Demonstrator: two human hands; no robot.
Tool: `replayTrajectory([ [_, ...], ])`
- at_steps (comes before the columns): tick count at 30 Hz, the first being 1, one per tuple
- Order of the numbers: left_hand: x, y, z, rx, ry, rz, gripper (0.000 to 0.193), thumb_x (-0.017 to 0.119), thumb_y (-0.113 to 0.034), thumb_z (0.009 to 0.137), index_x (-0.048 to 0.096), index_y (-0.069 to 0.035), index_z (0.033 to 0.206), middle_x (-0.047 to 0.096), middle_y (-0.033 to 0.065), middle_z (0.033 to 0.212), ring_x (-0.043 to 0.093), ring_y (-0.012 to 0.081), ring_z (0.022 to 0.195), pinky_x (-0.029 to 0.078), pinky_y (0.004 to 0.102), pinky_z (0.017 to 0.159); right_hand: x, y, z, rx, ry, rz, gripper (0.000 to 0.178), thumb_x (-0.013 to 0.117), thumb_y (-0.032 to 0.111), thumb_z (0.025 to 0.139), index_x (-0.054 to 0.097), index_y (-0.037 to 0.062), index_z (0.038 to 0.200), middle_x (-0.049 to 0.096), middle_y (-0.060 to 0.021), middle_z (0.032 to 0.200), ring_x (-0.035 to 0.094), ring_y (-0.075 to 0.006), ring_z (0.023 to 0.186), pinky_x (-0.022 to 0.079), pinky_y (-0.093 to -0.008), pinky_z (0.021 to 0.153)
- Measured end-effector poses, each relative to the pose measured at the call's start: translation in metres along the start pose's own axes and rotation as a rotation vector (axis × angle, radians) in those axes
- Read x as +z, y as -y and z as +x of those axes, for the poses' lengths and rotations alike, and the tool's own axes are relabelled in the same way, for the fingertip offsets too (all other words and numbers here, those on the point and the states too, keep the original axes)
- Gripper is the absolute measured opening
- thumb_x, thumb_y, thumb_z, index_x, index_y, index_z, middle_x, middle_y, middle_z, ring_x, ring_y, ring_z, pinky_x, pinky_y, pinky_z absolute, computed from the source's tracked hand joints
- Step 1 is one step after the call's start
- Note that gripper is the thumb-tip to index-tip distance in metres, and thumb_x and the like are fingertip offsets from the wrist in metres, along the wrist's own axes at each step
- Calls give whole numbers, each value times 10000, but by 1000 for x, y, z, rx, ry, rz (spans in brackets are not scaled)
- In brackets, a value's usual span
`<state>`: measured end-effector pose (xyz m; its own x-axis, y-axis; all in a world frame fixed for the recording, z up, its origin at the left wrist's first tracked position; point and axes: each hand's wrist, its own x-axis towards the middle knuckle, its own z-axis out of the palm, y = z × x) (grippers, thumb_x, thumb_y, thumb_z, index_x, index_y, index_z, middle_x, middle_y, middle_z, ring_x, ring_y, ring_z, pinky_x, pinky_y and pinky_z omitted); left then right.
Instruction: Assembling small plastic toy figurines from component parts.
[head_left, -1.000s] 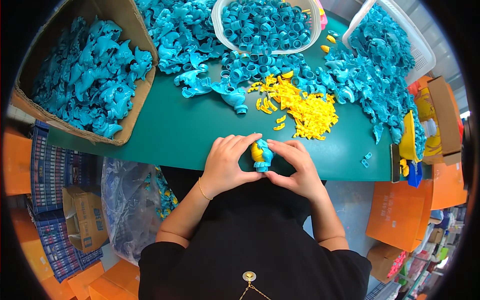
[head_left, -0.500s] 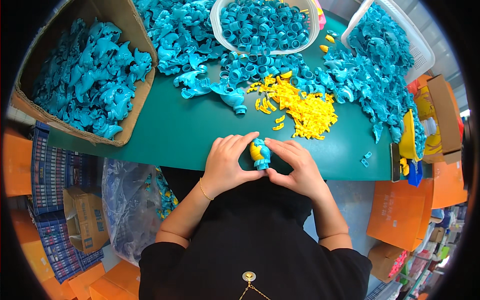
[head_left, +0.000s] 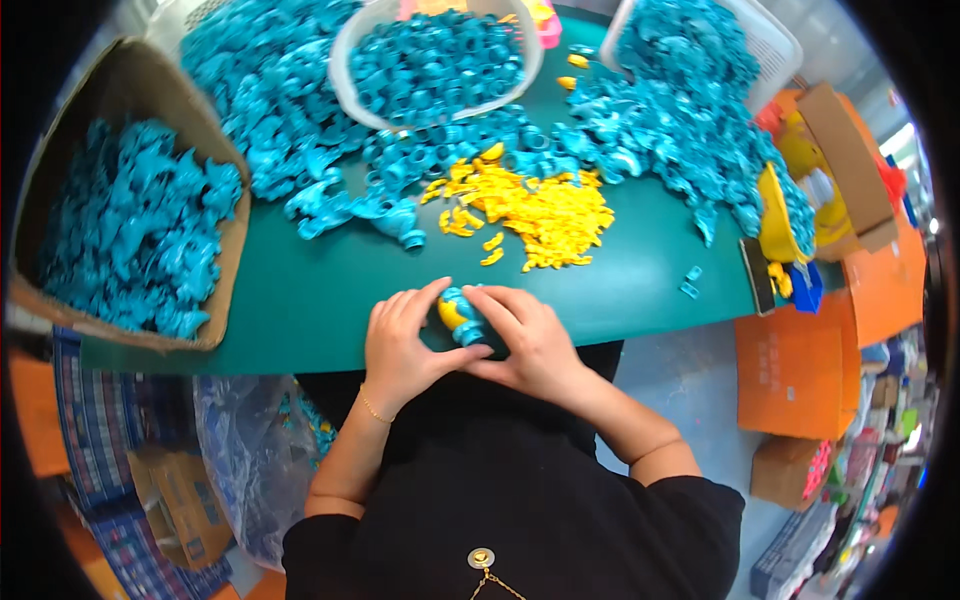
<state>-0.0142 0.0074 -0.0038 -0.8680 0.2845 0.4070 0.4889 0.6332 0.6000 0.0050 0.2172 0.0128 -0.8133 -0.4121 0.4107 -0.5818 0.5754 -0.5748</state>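
Observation:
A small teal plastic toy figure (head_left: 456,312) with a yellow front is held between both hands near the table's front edge. My left hand (head_left: 405,338) closes on its left side, fingers at the top and thumb by its lower end. From the other side my right hand (head_left: 532,338) grips it, fingertips over the upper part and thumb near the base. The figure leans, its upper end toward the left. A heap of small yellow plastic pieces (head_left: 555,225) lies just beyond the hands, and a loose teal curved part (head_left: 395,222) rests to its left.
On the green table (head_left: 330,290), a cardboard box (head_left: 232,255) of teal parts stands at left. A white tub (head_left: 345,85) of teal rings is at the back, a white basket (head_left: 780,50) at back right. Two small teal links (head_left: 691,282) and a yellow scoop-like container (head_left: 775,215) lie at right.
The whole view has shifted and turned slightly, so the table contents sit farther left. The toy figure now tilts more to the left, still between both hands.

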Motion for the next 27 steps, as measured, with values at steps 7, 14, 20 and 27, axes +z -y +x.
replayTrajectory([
  [7, 3, 0, -19, -191, -227, -751, 924, 942, -360, 759, 510, -34, 1508, 629, 70, 1207, 576, 177, 987, 476, 329, 907, 7, -1, -8, 163, -121, 599, 659, 816, 138, 890, 551, 42, 1486, 683, -148, 1302, 678, -289, 1187, 521, -372, 1024],
  [14, -6, 2, -22, -310, 77, -1136, 627, 804, -62, 916, 524, 3, 1473, 611, 148, 1424, 598, 223, 1301, 482, 370, 1104, 11, -11, -5, 30, -66, 451, 634, 770, 162, 908, 549, 71, 1495, 561, -154, 1466, 546, -244, 1354, 482, -370, 1057],
  [20, -4, 1, -22, -215, 8, -532, 546, 909, -27, 770, 645, 3, 1246, 695, 120, 1268, 665, 186, 1171, 537, 332, 1013, -3, -6, 3, 117, 16, 516, 587, 802, 180, 893, 606, 68, 1435, 587, -123, 1477, 546, -270, 1362, 492, -378, 1044],
  [27, -5, 0, -17, -100, 3, -582, 429, 840, -70, 864, 724, -50, 1276, 754, 114, 1197, 718, 186, 916, 589, 300, 822, 8, -6, 1, 142, -57, 623, 326, 750, 65, 937, 714, 29, 1259, 703, -158, 1316, 656, -291, 1243, 510, -390, 1046],
])
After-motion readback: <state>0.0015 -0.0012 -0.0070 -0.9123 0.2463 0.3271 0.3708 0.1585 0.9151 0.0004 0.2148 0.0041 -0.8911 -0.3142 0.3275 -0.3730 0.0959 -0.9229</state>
